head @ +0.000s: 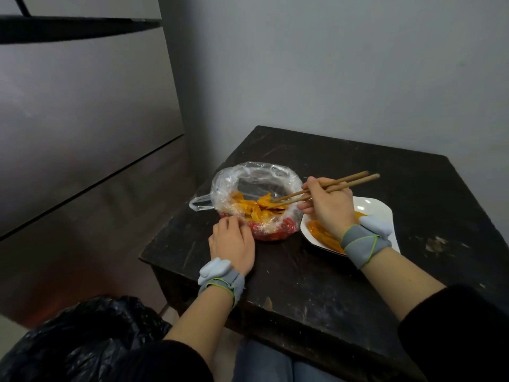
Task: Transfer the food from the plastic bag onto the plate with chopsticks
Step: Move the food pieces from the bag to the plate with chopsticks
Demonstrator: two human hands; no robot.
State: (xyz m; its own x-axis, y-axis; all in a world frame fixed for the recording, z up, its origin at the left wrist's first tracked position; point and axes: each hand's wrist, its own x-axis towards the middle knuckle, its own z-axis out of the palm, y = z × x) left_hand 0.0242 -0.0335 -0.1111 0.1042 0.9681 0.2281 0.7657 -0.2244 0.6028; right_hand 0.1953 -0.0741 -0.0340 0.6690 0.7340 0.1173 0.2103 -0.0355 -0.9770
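While hemmed in on the left by a tall grey cabinet front [82, 106], carries all the action: dark, scuffed worktop [303, 271]. Lower left, off the worktop, crumpled black bin bag [82, 340]. On the worktop's left half, clear plastic bag [248, 172], mouth rolled wide open, something red [275, 235] showing through at its near side. Just right of it, white plate [369, 213]. Over to the left grip [232, 244]: fingers curled onto the bag's near-left edge, clamped on the plastic. Right grip [327, 208] hovering over the plate's left rim, clamped on the chopsticks [344, 181], tips down inside the bag among the orange food [256, 208]. Cannot tell whether pinching a piece. Few orange strips [322, 234] already lying on the plate, partly hidden behind the right wrist.
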